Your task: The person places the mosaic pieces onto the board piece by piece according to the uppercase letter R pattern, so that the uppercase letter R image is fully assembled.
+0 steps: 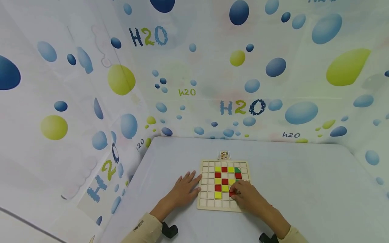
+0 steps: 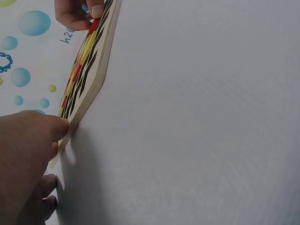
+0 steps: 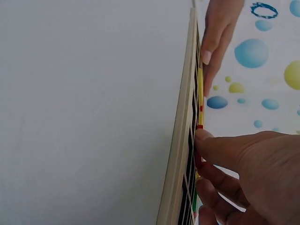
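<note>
A square wooden grid board (image 1: 208, 202) lies on the table, with yellow tiles (image 1: 218, 195), red tiles (image 1: 224, 169) and a green rounded tile (image 1: 237, 170) set in its cells. My right hand (image 1: 247, 195) is over the board's lower right part, thumb and fingers pinching a red tile (image 3: 198, 157) at the board's surface. Part of the board's right side is hidden under that hand. My left hand (image 1: 184, 189) lies flat with spread fingers, the fingertips at the board's left edge. In the left wrist view its thumb rests against the board's side (image 2: 86, 105).
Just beyond the board's far edge lies a small pattern card (image 1: 224, 155) with coloured squares. A white cloth covers the table (image 1: 291, 189). Behind and to the left hang white sheets (image 1: 200, 67) printed with blue and green drops.
</note>
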Demonstrator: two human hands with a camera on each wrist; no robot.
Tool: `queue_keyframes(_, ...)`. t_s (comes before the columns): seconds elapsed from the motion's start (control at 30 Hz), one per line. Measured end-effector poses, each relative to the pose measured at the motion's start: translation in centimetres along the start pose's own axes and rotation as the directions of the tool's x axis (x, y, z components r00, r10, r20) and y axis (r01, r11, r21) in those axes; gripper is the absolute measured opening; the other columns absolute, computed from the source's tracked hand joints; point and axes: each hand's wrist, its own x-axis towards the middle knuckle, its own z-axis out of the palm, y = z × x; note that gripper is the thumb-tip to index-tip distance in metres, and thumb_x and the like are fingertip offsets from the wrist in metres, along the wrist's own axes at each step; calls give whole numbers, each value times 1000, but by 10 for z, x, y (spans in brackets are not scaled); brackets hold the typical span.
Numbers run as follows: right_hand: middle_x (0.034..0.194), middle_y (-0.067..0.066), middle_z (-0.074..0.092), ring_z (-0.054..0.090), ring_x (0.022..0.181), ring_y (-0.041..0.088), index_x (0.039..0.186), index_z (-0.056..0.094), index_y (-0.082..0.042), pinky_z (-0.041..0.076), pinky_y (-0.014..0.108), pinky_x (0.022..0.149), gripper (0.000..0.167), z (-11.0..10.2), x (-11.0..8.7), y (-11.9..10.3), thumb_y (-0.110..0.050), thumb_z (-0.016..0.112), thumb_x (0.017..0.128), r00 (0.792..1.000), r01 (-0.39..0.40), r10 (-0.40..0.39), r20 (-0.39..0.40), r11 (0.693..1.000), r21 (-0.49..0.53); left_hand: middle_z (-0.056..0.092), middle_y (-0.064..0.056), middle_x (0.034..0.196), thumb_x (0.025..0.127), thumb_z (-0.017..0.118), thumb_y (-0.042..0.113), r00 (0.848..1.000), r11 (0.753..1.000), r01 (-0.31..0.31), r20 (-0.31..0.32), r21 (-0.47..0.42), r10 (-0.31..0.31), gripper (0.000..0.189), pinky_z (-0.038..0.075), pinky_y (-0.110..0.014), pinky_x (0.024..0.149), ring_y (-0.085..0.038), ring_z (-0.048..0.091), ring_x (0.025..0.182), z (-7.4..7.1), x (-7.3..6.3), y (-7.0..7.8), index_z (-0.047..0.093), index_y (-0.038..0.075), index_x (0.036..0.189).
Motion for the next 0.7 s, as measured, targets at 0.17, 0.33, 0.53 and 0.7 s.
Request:
queue_keyframes(0.17, 99, -11, 62, 53, 93, 9, 104, 73, -21, 57, 35, 89, 20, -1, 2, 3, -19, 86, 89, 998, -56, 56, -7, 998, -39, 30, -15, 172, 110, 52, 41, 1000, 1000, 6, -1, 3, -6, 60, 20, -67, 126, -40, 25, 160, 2, 2, -1, 40, 20, 164)
queue_keyframes(0.33, 99, -10, 62, 54, 95, 12, 104, 73, -22, 57, 38, 92, 18, 0, 4, 1, -19, 85, 90, 998, -56, 56, 12, 998, -26, 30, -13, 173, 110, 51, 43, 1000, 1000, 16, -3, 11, -16, 60, 20, -66, 127, -39, 25, 161, 3, 3, -3, 40, 22, 165)
queue_keyframes(0.53, 101, -7, 65, 54, 93, 12, 106, 74, -19, 59, 37, 91, 19, 3, 4, 1, -20, 85, 91, 1000, 15, -14, 13, 999, -45, 30, -14, 172, 110, 52, 42, 1000, 1000, 7, -4, 7, -7, 60, 21, -67, 126, -41, 25, 160, 3, 2, -3, 40, 21, 164)
queue_keyframes(0.7, 103, -8, 65, 54, 92, 9, 104, 73, -21, 59, 35, 88, 16, 3, 1, 3, -22, 84, 92, 998, 66, -65, 15, 995, -80, 30, -14, 173, 109, 52, 42, 1000, 1000, 9, -5, 7, -9, 60, 20, -67, 126, -40, 25, 161, 3, 2, -2, 40, 21, 164)
